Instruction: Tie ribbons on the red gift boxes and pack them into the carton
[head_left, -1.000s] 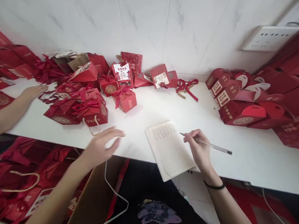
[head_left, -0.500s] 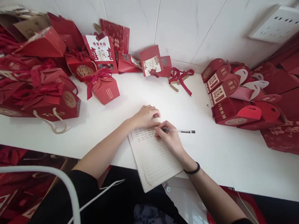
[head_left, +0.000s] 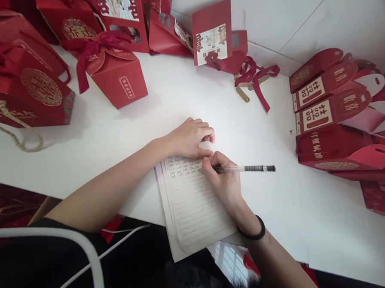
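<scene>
A lined notebook (head_left: 202,216) lies at a slant over the front edge of a white table, with rows of small handwritten numbers on the upper part of its page. My left hand (head_left: 188,137) rests on the top of the page, fingers bent and the thumb apart from them, holding nothing. Pinched in my right hand (head_left: 223,181) is a pen (head_left: 253,168) with a clear barrel and dark end, its tip at the lowest written row. A black band (head_left: 261,228) circles my right wrist.
Red gift boxes stand at the left, including one with a ribbon bow (head_left: 121,79). A red card box (head_left: 212,22) and a loose ribbon (head_left: 256,78) lie near the wall. Several red boxes (head_left: 328,145) line the right. A white curved tube (head_left: 85,248) crosses the lower left.
The view has moved closer and shifted, so the boxes sit higher and farther out. My right hand still holds the pen, which now lies more level; my left hand stays on the page.
</scene>
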Tool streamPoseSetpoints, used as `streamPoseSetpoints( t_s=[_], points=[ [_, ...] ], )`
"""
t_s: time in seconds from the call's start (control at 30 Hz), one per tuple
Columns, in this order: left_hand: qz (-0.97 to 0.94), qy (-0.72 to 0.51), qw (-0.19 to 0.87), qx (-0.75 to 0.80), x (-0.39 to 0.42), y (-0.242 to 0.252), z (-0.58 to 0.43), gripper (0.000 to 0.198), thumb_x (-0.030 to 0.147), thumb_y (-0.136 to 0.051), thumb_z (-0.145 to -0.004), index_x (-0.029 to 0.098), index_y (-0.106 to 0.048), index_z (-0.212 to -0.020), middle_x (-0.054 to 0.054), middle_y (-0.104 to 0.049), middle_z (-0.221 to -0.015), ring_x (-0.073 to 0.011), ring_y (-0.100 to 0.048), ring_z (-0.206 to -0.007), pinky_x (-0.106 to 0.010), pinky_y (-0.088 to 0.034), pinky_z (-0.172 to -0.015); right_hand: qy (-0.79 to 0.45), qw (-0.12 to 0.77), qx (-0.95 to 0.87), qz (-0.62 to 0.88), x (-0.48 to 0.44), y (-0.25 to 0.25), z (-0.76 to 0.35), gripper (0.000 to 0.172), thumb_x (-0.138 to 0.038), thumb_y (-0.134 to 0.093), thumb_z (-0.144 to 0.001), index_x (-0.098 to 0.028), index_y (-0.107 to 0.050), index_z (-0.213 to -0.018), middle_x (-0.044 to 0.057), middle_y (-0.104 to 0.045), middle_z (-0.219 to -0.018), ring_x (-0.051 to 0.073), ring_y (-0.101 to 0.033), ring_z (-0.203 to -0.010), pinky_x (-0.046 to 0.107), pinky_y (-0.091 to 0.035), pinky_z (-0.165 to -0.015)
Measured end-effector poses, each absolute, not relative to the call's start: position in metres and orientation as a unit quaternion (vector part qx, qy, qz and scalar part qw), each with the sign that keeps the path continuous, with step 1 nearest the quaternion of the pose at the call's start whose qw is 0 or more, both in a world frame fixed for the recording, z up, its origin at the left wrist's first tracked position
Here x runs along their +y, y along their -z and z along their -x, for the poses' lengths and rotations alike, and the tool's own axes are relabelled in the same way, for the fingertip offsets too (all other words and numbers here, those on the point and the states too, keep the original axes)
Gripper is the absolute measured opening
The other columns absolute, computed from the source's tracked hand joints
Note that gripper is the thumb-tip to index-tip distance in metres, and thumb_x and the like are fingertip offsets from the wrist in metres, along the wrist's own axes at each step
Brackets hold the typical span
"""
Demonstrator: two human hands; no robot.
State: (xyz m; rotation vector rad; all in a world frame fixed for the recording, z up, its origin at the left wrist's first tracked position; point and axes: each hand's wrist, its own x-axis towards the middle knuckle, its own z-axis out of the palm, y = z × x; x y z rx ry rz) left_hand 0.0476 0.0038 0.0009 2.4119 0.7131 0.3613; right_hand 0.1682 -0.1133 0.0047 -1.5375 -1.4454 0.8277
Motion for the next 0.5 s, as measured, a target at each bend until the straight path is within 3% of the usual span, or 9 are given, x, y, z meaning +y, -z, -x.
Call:
streamPoseSetpoints(
  t_s=[0.5],
  points=[
    [-0.905,-0.146,0.293,0.271,0.0038,0.0016,-0.0496,0.020,0.036,-0.062,-0.071,0.018,-0.059,-0.081,-0.002,-0.060,-0.082,-0.0180,-0.049,-0.084,-0.032,-0.029,-0.082,-0.292,0.415,-0.599,0.620,-0.1127,-0.0046,-0.1679,0.030,-0.020,-0.046,-0.079,-0.020,-0.027,-0.057,-0.007,-0.027,-0.051,0.008,-0.025,-0.047,0.020,-0.023,-0.043]
  ],
)
